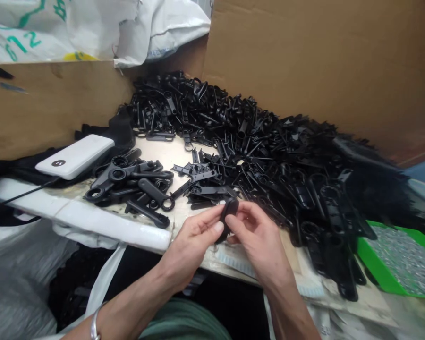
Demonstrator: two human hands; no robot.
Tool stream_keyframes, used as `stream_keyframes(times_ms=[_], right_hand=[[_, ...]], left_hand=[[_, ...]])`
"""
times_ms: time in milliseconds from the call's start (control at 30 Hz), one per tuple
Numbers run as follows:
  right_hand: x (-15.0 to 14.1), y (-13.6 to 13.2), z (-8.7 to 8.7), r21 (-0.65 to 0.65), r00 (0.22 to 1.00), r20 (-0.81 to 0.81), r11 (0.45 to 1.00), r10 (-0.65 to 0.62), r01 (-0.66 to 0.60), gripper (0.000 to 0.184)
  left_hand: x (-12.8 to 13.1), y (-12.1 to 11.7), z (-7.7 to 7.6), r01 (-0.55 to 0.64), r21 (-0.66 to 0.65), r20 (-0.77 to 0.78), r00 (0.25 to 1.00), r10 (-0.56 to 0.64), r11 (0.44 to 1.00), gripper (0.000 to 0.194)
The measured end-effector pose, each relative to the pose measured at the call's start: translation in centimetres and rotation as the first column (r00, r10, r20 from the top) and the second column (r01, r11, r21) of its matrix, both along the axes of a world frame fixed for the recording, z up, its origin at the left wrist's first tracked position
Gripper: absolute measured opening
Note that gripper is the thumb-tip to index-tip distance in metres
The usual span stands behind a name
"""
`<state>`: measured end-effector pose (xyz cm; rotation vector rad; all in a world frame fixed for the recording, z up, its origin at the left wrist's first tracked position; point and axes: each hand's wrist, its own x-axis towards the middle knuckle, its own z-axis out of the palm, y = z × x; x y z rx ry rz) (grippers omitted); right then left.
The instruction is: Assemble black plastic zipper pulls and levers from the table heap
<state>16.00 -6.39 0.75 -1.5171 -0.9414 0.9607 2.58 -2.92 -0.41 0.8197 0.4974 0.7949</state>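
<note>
Between my two hands, just over the front edge of the table, is a black plastic handle part (229, 212). My left hand (198, 236) grips it from the left, with the thumb pressed on its near side. From the other side my right hand (257, 231) holds it too, its thumb on the front face and the fingers curled behind. The lower end of the part is partly hidden by my fingers. Right behind my hands lie flat black strips with small pegs (201, 175). A small group of black handles with ring ends (134, 182) lies to the left.
A large heap of black plastic parts (233, 123) spreads across the back and right. At right stands a green tray (375, 267) of small metal pieces. A white power bank (76, 156) with a cable lies at left. Cardboard walls (322, 61) enclose the back.
</note>
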Motion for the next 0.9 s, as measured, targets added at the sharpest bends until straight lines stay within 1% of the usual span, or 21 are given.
stream_keyframes(times_ms=[67, 133, 233, 300, 367, 400, 467, 533, 600, 633, 700, 767, 800, 900], right_hand=[[0.1, 0.1, -0.1, 0.027, 0.998, 0.029, 0.998, 0.064, -0.065, 0.029], [0.3, 0.3, -0.1, 0.051, 0.991, 0.066, 0.992, 0.112, -0.116, 0.027], [0.7, 0.5, 0.0, 0.049, 0.983, 0.119, 0.988, 0.140, -0.146, 0.027], [1.0, 0.4, 0.2, 0.044, 0.986, 0.082, 0.988, 0.147, -0.151, 0.034], [1.0, 0.2, 0.4, 0.064, 0.983, -0.043, 0.982, 0.179, -0.176, 0.041], [0.9, 0.1, 0.5, 0.089, 0.974, -0.111, 0.978, 0.200, -0.190, 0.040], [0.4, -0.1, 0.2, 0.141, 0.959, -0.184, 0.971, 0.216, -0.191, 0.029], [-0.1, 0.0, -0.4, 0.198, 0.971, -0.158, 0.970, 0.177, -0.145, 0.017], [-0.3, 0.1, -1.0, 0.242, 0.986, -0.115, 0.966, 0.123, -0.093, 0.012], [-0.4, 0.2, -1.3, 0.248, 0.988, -0.107, 0.965, 0.110, -0.081, 0.012], [-0.2, 0.4, -1.5, 0.222, 0.988, -0.105, 0.971, 0.114, -0.089, 0.012], [0.0, 0.3, -1.5, 0.192, 0.987, -0.097, 0.976, 0.125, -0.104, 0.016], [0.0, 0.2, -1.5, 0.193, 0.988, -0.090, 0.976, 0.123, -0.103, 0.020], [-0.5, -0.5, -1.6, 0.229, 0.996, -0.072, 0.973, 0.055, -0.037, 0.038]], left_hand=[[-0.1, 0.0, -0.3, 0.008, 0.037, -0.010, 1.000, -0.008, 0.999, 0.046], [-0.3, 0.1, -0.4, 0.010, 0.104, -0.039, 0.999, -0.006, 0.995, 0.051], [-0.5, 0.3, -0.4, 0.001, 0.213, -0.127, 0.992, 0.027, 0.977, 0.043], [-0.6, 0.3, -0.2, 0.020, 0.249, -0.185, 0.982, 0.028, 0.968, 0.039], [-0.6, 0.2, 0.1, 0.055, 0.257, -0.229, 0.973, 0.005, 0.965, 0.040], [-0.6, 0.2, 0.3, 0.071, 0.265, -0.252, 0.968, -0.002, 0.962, 0.040], [-0.6, 0.0, 0.5, 0.096, 0.317, -0.325, 0.946, 0.013, 0.944, 0.037], [-0.6, 0.0, 0.5, 0.118, 0.408, -0.424, 0.903, 0.073, 0.905, 0.033], [-0.5, 0.1, 0.3, 0.135, 0.470, -0.495, 0.858, 0.134, 0.872, 0.031], [-0.4, 0.1, 0.1, 0.135, 0.469, -0.503, 0.853, 0.138, 0.873, 0.031], [-0.1, 0.2, -0.2, 0.109, 0.403, -0.459, 0.883, 0.098, 0.908, 0.032], [0.3, 0.3, -0.2, 0.059, 0.297, -0.348, 0.936, 0.050, 0.953, 0.033], [0.5, 0.3, -0.2, 0.026, 0.244, -0.283, 0.958, 0.046, 0.969, 0.033], [0.9, 0.3, 0.5, -0.094, 0.096, -0.102, 0.989, 0.103, 0.991, 0.033]])
